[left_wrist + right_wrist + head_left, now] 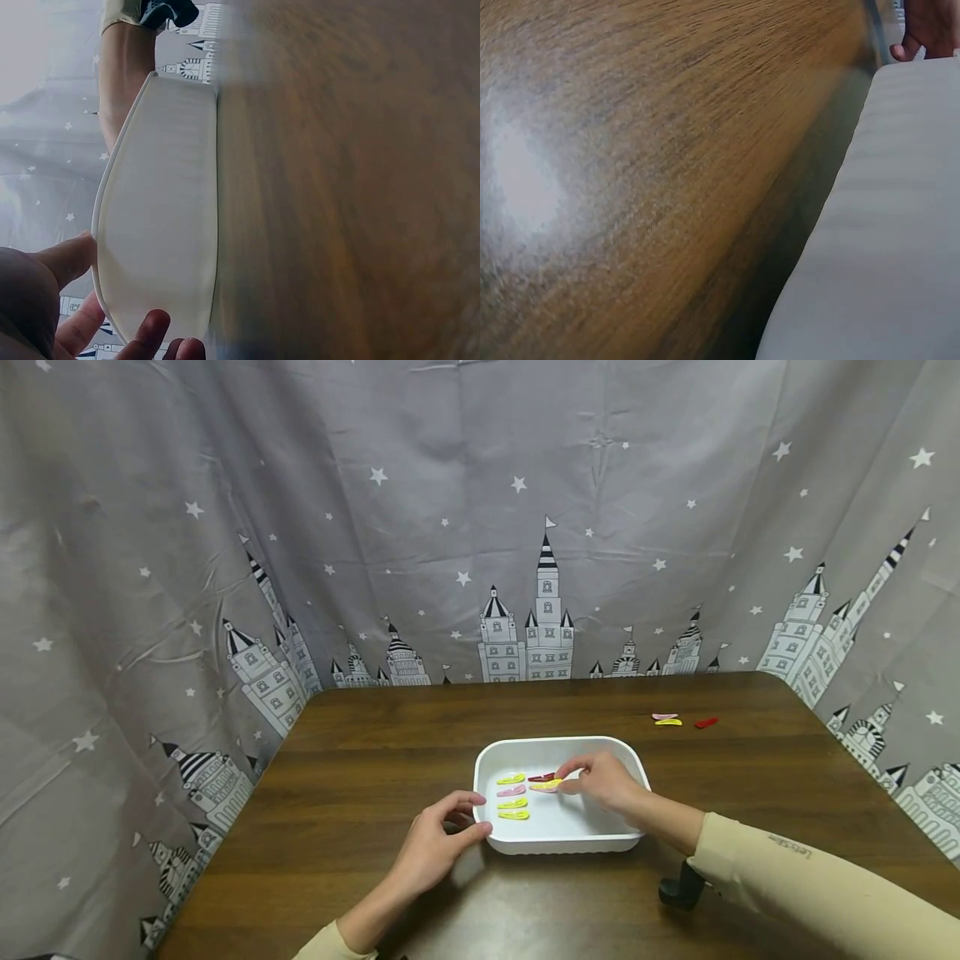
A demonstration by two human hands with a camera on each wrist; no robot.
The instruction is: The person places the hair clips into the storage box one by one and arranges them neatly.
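- Left hand (pixel 435 843) holds the left side of the white tray (pixel 566 845), thumb near the front corner, fingers bent about the rim and the outer wall, seemingly steadying it.
- Right hand (pixel 603 781) is inside the tray, thumb and forefinger brought close together at the right end of a half-covered yellow clip (pixel 545 785); it appears to pinch that clip, though the fingertips hide the exact contact.
- Done, as far as it shows: a left-hand column of four hair clips lies neatly spaced on the tray floor, from the far side a far yellow clip (pixel 511 778), a pink clip (pixel 512 791), a middle yellow clip (pixel 512 803) and a near yellow clip (pixel 513 815).
- Partly done: a second column sits just right of the first, with a dark red clip (pixel 542 777) at its far end and the half-covered yellow clip just nearer. Something pink shows along the latter's lower edge; whether it is a separate clip cannot be told.
- Left over: outside the tray, on the wooden table (pixel 360 752) beyond its far right corner, lie a loose pink clip (pixel 664 717), a loose yellow clip (pixel 668 722) just beside it, and a bright red clip (pixel 707 723) a little apart.
- Judging by this layout, the work is past halfway, with the second column unfinished.
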